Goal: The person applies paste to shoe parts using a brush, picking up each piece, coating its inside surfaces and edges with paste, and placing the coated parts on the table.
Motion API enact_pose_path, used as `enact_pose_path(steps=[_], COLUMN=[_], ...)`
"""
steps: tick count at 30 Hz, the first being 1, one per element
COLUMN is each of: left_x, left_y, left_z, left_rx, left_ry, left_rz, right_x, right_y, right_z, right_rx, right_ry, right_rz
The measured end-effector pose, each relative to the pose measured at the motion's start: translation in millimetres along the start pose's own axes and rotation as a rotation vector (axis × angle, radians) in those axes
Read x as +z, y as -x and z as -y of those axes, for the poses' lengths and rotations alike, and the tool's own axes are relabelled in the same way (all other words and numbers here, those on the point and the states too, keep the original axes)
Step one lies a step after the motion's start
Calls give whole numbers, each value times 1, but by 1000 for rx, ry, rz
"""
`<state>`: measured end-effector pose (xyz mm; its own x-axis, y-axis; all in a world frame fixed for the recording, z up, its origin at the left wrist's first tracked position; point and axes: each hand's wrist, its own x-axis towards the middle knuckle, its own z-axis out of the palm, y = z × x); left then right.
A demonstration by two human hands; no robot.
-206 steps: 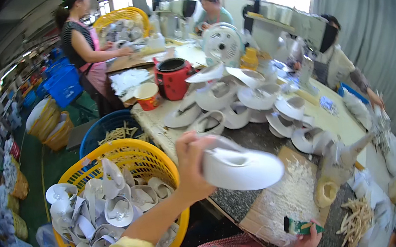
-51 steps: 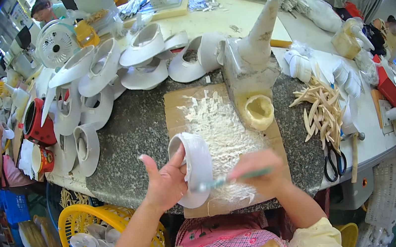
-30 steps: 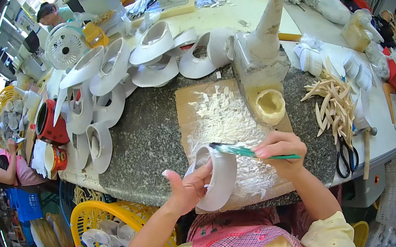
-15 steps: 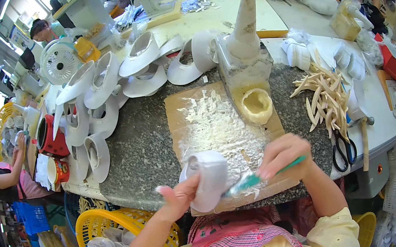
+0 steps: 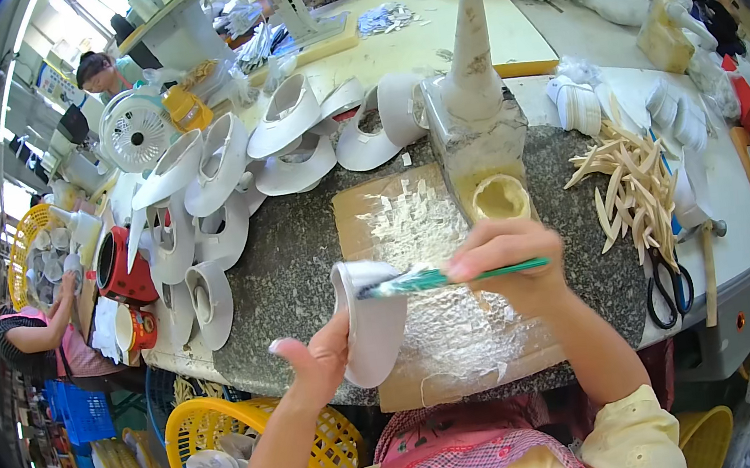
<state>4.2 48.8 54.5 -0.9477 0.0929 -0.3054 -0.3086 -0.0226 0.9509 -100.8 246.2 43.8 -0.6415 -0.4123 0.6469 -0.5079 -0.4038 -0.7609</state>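
Observation:
A curved white shoe upper is held up over the near left part of the cardboard, its edge gripped by my left hand with the thumb sticking out to the left. My right hand pinches the handle of a green brush. The brush's whitened bristles touch the upper near its top edge. Under both hands lies a cardboard sheet caked with pale, flaky white residue. Beyond my right hand is a round pot with a crusted cream rim, in front of a stained block with a tall white cone.
Many white shoe uppers stand in rows at the left. Beige strips, black scissors and a hammer lie at the right. A yellow basket of white pieces stands below left. A co-worker works at far left.
The brush has moved up and away from me, from the upper's lower right side to near its top edge. The upper is now tilted more upright; the whole view has shifted slightly.

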Motion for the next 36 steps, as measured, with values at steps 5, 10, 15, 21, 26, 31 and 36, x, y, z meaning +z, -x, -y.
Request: enact_pose_path(steps=[5,10,15,21,26,31,36], left_x=[8,26,25,18,-36,-53,-42], left_y=[-35,-63,-69,-43,-10,14,15], left_z=[26,30,37,12,28,62,72], left_rx=[-66,-291,-139,257,334,118,21], left_ry=[120,233,376,-991,-1226,-1080,-369], left_rz=[-37,-47,-98,-268,-493,-530,-516], right_x=[8,1,4,18,48,40,-15], right_y=[53,63,79,79,76,51,14], right_z=[-26,-28,-24,-35,-37,-46,-19], right_rx=[38,64,-68,-199,-254,-191,0], right_ry=[168,401,486,661,528,411,743], right_rz=[200,-80,144,183,345,528,646])
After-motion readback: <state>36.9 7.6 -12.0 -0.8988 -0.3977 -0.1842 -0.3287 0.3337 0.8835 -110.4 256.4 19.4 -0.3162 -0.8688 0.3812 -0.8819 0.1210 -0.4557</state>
